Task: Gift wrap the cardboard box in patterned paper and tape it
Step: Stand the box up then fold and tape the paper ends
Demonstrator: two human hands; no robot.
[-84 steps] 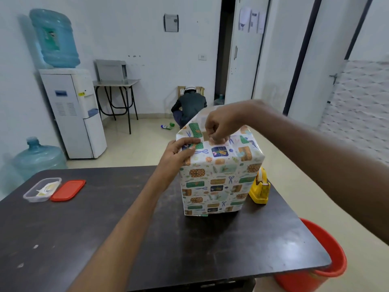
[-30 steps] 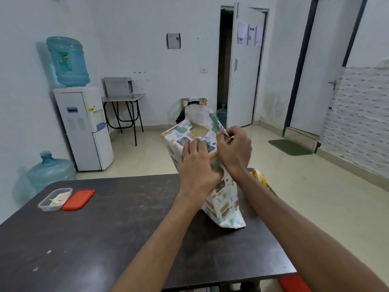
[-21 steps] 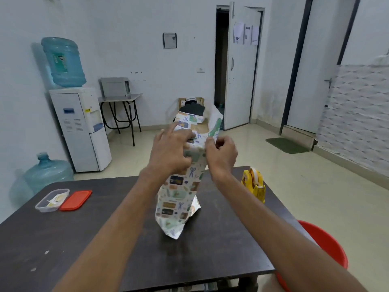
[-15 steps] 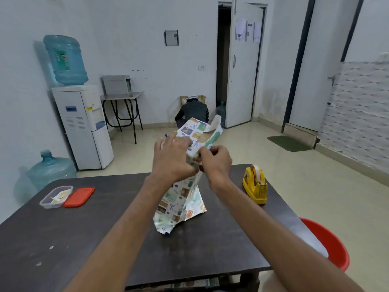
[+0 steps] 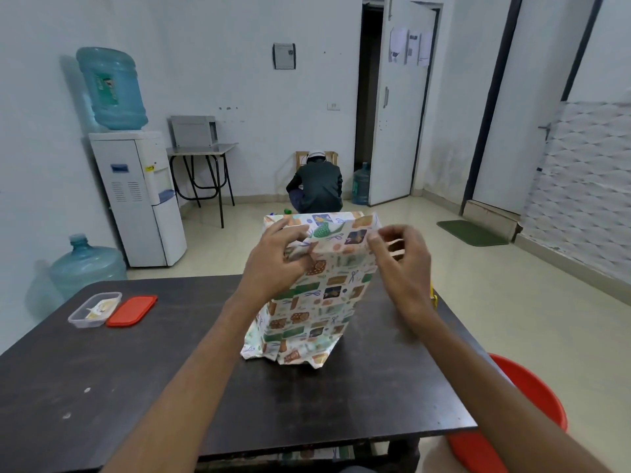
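Now turned: wrapped box (image 5: pixel 317 288), broad face toward me.
Axis: upright.
Left hand (image 5: pixel 273 264): grips top.
Right hand (image 5: pixel 403 261): curled, grip unclear.

Nothing is legible; the door papers (image 5: pixel 408 46) and water-bottle label (image 5: pixel 105 87) are too blurred.
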